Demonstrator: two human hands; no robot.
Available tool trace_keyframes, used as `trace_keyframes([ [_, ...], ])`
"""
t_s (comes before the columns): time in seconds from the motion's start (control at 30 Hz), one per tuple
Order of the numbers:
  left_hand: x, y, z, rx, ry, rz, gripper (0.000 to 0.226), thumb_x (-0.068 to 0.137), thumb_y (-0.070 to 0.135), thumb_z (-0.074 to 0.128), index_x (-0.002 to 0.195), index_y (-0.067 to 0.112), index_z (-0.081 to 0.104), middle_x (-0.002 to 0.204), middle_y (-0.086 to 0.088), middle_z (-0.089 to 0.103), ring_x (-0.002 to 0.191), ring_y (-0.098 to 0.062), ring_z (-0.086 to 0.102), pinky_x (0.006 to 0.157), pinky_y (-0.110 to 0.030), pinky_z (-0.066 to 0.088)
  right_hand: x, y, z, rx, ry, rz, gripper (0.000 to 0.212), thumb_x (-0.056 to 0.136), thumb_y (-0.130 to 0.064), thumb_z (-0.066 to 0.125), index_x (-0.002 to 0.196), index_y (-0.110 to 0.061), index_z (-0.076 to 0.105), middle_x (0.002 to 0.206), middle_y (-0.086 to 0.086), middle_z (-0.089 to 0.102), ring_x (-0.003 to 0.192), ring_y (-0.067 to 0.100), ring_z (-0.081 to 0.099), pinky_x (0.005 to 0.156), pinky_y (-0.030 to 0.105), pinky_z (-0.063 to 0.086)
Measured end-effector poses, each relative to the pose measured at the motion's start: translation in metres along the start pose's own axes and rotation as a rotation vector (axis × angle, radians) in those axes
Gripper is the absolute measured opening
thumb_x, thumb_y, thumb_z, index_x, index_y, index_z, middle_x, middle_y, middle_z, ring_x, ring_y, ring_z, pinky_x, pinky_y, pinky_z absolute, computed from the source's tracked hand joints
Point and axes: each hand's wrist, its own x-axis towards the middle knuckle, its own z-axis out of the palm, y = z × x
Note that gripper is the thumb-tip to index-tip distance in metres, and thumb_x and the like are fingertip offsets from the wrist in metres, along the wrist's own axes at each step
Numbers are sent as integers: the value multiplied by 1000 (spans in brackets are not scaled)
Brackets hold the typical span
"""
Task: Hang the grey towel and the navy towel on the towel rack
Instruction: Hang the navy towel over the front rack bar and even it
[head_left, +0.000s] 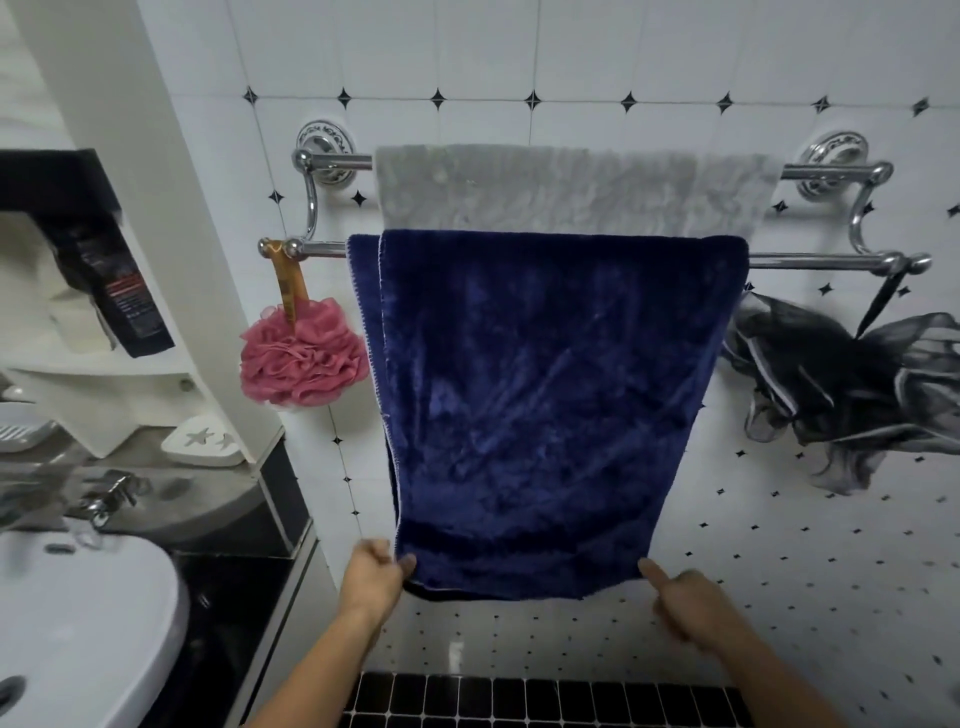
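Note:
A chrome two-bar towel rack (831, 261) is fixed to the white tiled wall. The grey towel (571, 188) hangs over its upper, rear bar. The navy towel (550, 405) is draped over the lower, front bar and hangs down long. My left hand (376, 571) pinches the navy towel's lower left corner. My right hand (685, 597) is just below the lower right corner, its thumb stretched up toward the hem; the hand is blurred and I cannot tell whether it touches the cloth.
A pink bath pouf (301, 358) hangs from the rack's left end and a dark grey mesh pouf (852, 395) from its right end. A white sink (78, 623) with a tap (106, 499) and white shelves (130, 364) stand at the left.

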Motion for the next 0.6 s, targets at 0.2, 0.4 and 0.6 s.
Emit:
trace_keyframes([
  [0.2,-15,147,-13,-6,107,636,28,86,22,68,109,30,55,113,4,62,103,-16,58,90,-33,46,-31,-120,-112,8,664,-527,43,92,-54,45,104,-18,66,95,4,68,83,25,60,75,34,45],
  [0.4,-31,255,-22,-341,134,696,37,83,38,72,113,21,60,116,1,64,107,-16,62,95,-34,49,-60,-216,-172,656,440,-631,43,81,-52,65,98,-13,65,91,8,69,78,25,63,67,34,44],
  [0.6,-29,280,-34,-443,-37,603,36,80,30,77,65,13,49,73,-10,50,70,-21,47,67,-37,39,-55,-218,-184,800,250,-634,26,73,-34,79,89,-15,73,84,5,77,64,17,73,49,26,55],
])
